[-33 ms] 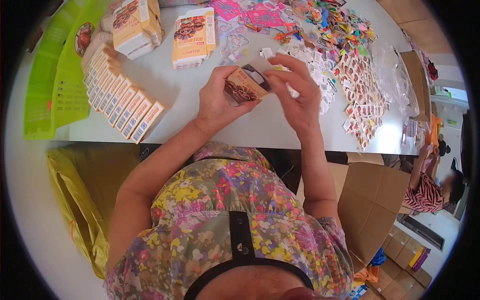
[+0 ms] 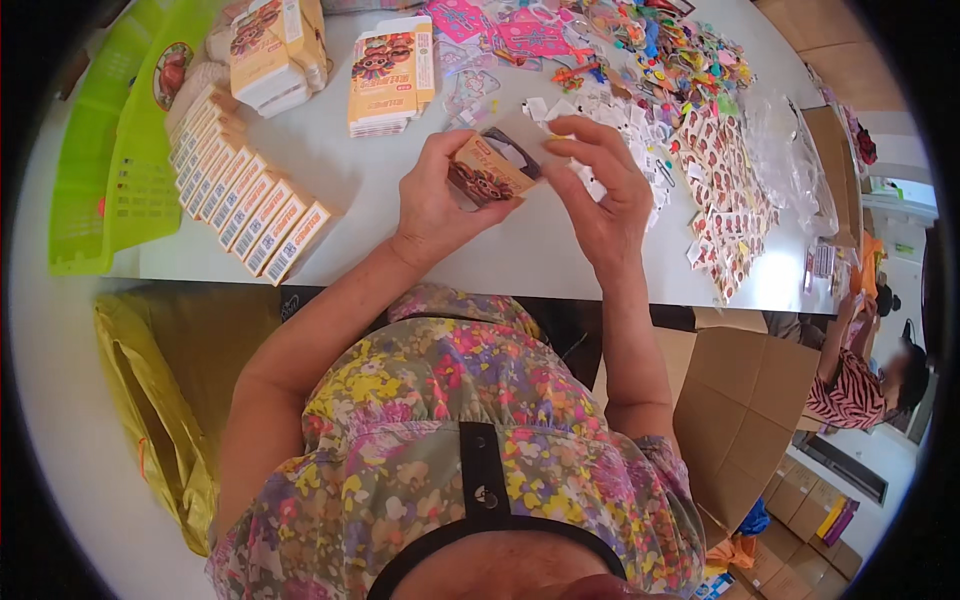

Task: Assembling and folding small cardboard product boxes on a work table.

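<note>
While a small yellow-orange cardboard box printed with a cartoon figure [image 2: 488, 172] is gripped by the left hand [image 2: 432, 190], its open end, dark inside, is turned toward the right hand [image 2: 612, 195]. The box is held above the front part of a white, smooth-topped table [image 2: 350, 185], clasped between the left thumb and fingers. By the right hand nothing is visibly gripped: its fingers are bent and parted from the thumb by a narrow gap, and its thumb tip is placed at the box's open end; whether the cardboard is touched cannot be told.

To the left, a curved row of upright, white-sided boxes with orange lettering [image 2: 240, 215] is ranged side by side on the tabletop. Behind it are placed two stacks of flattened yellow-orange printed cartons, one farther left [image 2: 275, 50] and one nearer the middle [image 2: 388, 78]. At the far left a bright green perforated plastic basket [image 2: 105, 225] is seen.

Beyond the hands, flat bright pink printed packets [image 2: 530, 38] are spread near a heap of small multicoloured plastic trinkets [image 2: 690, 55]. Sheets of small reddish-brown printed stickers [image 2: 728, 215] are piled to the right, beside crumpled clear plastic bags [image 2: 785, 150]. At the right edge, a co-worker in a pink-and-black striped top [image 2: 850, 390] is partly shown.
</note>
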A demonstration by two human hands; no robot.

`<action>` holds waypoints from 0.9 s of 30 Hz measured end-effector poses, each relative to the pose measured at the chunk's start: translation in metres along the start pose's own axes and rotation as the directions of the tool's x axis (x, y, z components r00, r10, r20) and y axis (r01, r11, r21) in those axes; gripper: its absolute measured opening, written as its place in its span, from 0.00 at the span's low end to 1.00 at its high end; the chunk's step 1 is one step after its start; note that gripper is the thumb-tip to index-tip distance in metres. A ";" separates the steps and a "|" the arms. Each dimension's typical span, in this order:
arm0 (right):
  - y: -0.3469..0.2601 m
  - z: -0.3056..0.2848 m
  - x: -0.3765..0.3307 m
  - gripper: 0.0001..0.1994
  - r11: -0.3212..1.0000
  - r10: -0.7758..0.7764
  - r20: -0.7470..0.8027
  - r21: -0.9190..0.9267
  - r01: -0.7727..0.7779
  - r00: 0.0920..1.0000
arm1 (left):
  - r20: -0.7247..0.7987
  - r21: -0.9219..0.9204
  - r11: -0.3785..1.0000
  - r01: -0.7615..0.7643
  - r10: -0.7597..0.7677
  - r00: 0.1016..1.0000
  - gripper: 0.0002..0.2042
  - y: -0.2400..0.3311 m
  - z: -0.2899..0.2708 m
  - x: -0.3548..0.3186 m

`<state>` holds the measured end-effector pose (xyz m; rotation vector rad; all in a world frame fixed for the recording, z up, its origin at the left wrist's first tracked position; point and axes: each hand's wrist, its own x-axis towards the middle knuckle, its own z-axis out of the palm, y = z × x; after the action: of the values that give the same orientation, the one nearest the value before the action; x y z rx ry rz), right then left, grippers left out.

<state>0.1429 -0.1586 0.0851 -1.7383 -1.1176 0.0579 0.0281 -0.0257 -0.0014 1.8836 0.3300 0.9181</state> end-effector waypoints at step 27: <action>0.006 0.020 -0.056 0.05 0.914 0.305 0.162 0.227 -0.336 0.939 | 0.325 -0.274 0.907 0.320 -0.226 0.918 0.11 0.026 -0.042 -0.031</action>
<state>0.1043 -0.1839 0.0467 -1.6870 -0.8572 0.4971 -0.0274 -0.0285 0.0174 1.5867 0.2450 0.4642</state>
